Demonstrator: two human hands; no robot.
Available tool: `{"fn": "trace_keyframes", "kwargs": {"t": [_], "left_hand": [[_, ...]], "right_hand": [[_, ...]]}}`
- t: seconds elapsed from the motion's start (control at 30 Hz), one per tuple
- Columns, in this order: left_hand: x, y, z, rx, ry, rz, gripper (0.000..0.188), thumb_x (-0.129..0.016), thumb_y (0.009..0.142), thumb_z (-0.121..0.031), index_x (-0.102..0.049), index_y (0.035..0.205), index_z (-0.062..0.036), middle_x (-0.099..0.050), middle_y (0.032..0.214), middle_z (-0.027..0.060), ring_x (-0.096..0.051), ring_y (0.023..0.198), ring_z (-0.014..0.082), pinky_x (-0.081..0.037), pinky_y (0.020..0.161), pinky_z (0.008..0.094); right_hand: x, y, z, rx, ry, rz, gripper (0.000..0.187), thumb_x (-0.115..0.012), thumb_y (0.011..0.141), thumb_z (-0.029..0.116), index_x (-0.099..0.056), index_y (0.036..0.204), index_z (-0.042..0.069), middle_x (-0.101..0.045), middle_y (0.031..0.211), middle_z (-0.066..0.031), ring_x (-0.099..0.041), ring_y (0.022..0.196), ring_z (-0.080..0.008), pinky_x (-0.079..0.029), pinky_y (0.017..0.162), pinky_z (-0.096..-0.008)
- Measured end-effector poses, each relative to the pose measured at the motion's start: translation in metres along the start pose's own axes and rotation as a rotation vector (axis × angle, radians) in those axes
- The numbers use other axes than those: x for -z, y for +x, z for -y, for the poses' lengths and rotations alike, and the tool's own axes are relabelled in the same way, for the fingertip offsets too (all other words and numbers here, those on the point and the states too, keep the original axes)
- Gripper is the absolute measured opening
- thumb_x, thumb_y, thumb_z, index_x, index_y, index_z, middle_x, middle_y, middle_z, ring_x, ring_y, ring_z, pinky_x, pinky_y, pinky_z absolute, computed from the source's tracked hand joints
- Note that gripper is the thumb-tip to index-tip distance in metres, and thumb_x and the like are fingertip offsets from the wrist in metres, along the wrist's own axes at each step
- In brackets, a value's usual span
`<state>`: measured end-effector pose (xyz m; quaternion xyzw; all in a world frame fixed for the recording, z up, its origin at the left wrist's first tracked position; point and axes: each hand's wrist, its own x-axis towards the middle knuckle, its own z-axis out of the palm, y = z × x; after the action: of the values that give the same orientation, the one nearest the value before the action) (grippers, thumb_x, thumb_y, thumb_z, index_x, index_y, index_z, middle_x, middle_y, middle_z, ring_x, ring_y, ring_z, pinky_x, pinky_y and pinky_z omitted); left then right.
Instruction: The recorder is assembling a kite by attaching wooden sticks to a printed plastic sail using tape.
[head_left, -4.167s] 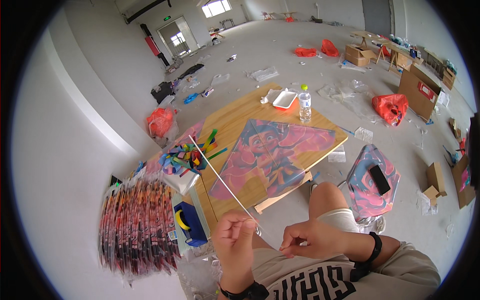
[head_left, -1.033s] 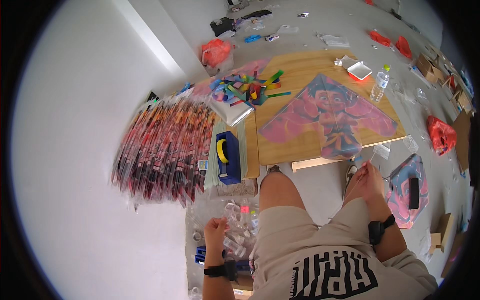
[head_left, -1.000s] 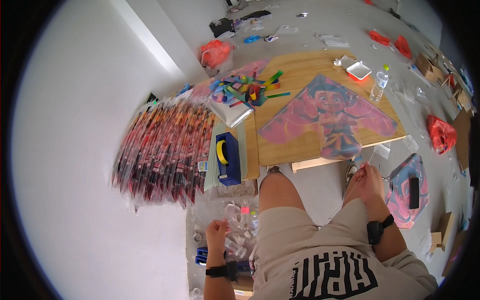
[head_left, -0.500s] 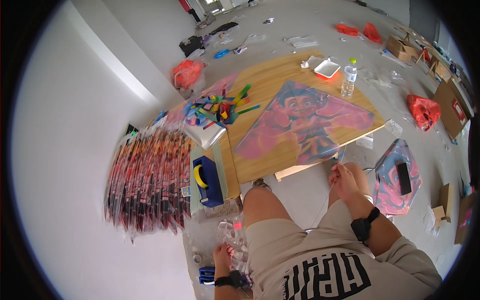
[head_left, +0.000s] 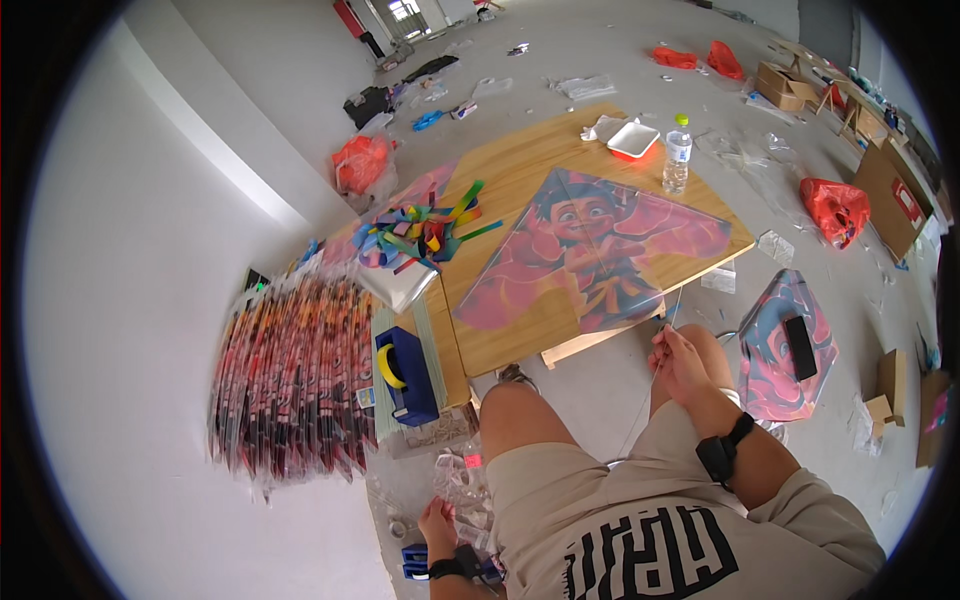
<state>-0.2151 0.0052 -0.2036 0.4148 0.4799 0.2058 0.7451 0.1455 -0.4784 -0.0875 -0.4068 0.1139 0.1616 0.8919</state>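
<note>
A thin rod (head_left: 640, 408) is pinched in my right hand (head_left: 680, 365), above my right thigh and by the table's near edge. It slants from the table edge down between my legs. My left hand (head_left: 438, 522) is low at the left, above small clear plastic bags (head_left: 460, 485); its fingers are curled together, and whatever is in them is too small to make out. On the wooden table (head_left: 500, 345) in front of me lies a kite sail (head_left: 600, 235) printed with a cartoon figure. A blue tape dispenser (head_left: 410, 385) with yellow tape stands at the table's left.
Colourful ribbons (head_left: 425, 230) lie in a heap at the table's left. A white-and-red tray (head_left: 632, 142) and a water bottle (head_left: 677, 155) stand at the back. Many packed kites (head_left: 295, 380) line the wall. Another sail (head_left: 780, 345) with a black block on it is at my right.
The view has shifted slightly, so the table and kite sail appear a little farther left. My right hand keeps its hold on the rod, and my left hand stays low over the plastic bags.
</note>
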Motion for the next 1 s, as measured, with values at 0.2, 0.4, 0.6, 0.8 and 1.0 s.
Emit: {"fn": "trace_keyframes", "kwargs": {"t": [0.2,0.4,0.6,0.8,1.0], "left_hand": [[0.017,0.004,0.009,0.012,-0.025,-0.039,0.015,-0.069,0.104,-0.021,-0.065,0.098,-0.0084,-0.065,0.087,0.0025,-0.061,0.073,0.0144,-0.054,0.071,0.0317],[0.021,0.006,0.015,0.006,-0.088,-0.049,0.013,-0.064,0.106,-0.017,-0.062,0.105,-0.0047,-0.069,0.095,0.0065,-0.068,0.081,0.0189,-0.061,0.08,0.0375],[0.032,0.014,0.02,0.019,-0.022,-0.035,0.016,-0.06,0.108,-0.013,-0.063,0.118,-0.0022,-0.07,0.102,0.0076,-0.072,0.088,0.0208,-0.063,0.085,0.0384],[0.029,0.014,0.024,0.041,0.011,-0.058,0.018,-0.061,0.107,-0.013,-0.064,0.12,-0.0008,-0.07,0.104,0.0073,-0.072,0.088,0.0197,-0.064,0.084,0.0369],[0.027,0.014,0.018,0.017,-0.025,-0.128,0.014,-0.066,0.105,-0.018,-0.065,0.099,-0.0049,-0.067,0.083,0.0038,-0.065,0.067,0.0157,-0.061,0.066,0.0353]], "right_hand": [[-0.004,-0.003,0.002,0.007,-0.019,0.001,0.033,-0.053,0.112,0.036,-0.064,0.095,0.01,-0.054,0.072,0.0009,-0.054,0.067,-0.0152,-0.043,0.066,-0.0306],[-0.003,-0.004,0.002,0.006,-0.026,0.002,0.032,-0.053,0.112,0.035,-0.064,0.095,0.01,-0.054,0.073,0.001,-0.054,0.067,-0.0149,-0.043,0.065,-0.0307],[-0.002,-0.001,0.0,0.008,-0.03,0.003,0.029,-0.054,0.111,0.034,-0.064,0.096,0.012,-0.056,0.076,0.0021,-0.055,0.068,-0.0138,-0.043,0.065,-0.0304],[0.0,0.001,-0.001,-0.005,-0.038,0.001,0.035,-0.05,0.113,0.036,-0.062,0.095,0.009,-0.056,0.073,-0.0008,-0.058,0.072,-0.018,-0.048,0.071,-0.0327],[0.002,0.002,-0.004,0.006,-0.013,0.016,0.026,-0.056,0.11,0.033,-0.065,0.098,0.012,-0.058,0.079,0.0029,-0.057,0.069,-0.0143,-0.045,0.066,-0.0313]]}}
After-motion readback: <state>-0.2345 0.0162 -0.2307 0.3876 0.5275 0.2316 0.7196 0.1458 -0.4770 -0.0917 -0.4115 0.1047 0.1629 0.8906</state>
